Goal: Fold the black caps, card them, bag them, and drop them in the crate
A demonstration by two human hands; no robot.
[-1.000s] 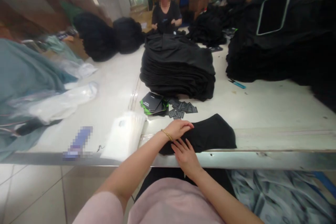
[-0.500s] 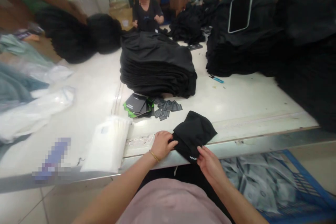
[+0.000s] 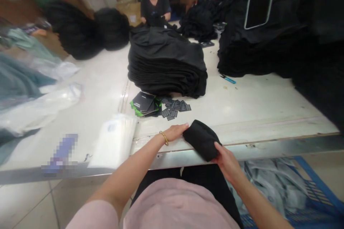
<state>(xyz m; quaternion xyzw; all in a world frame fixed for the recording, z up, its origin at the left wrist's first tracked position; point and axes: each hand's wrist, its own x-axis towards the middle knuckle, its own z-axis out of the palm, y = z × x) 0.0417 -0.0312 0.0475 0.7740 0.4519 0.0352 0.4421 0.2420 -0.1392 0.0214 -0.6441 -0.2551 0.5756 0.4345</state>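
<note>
Pinching the already folded black cloth (image 3: 202,140), the right hand (image 3: 225,158) faces the left hand (image 3: 175,132), whose finger grip is unclear, tags (image 3: 176,106) and white bags (image 3: 110,145) lying apart

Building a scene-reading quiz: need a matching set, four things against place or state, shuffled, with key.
1. folded black cloth
2. turquoise-handled tool
3. blue crate
4. small dark tags

A. below table level, holding grey cloth
B. spread beside green-edged cards
C. held in the right hand
D. on the white table, near a large black pile

Pairs: 1-C, 2-D, 3-A, 4-B
</note>
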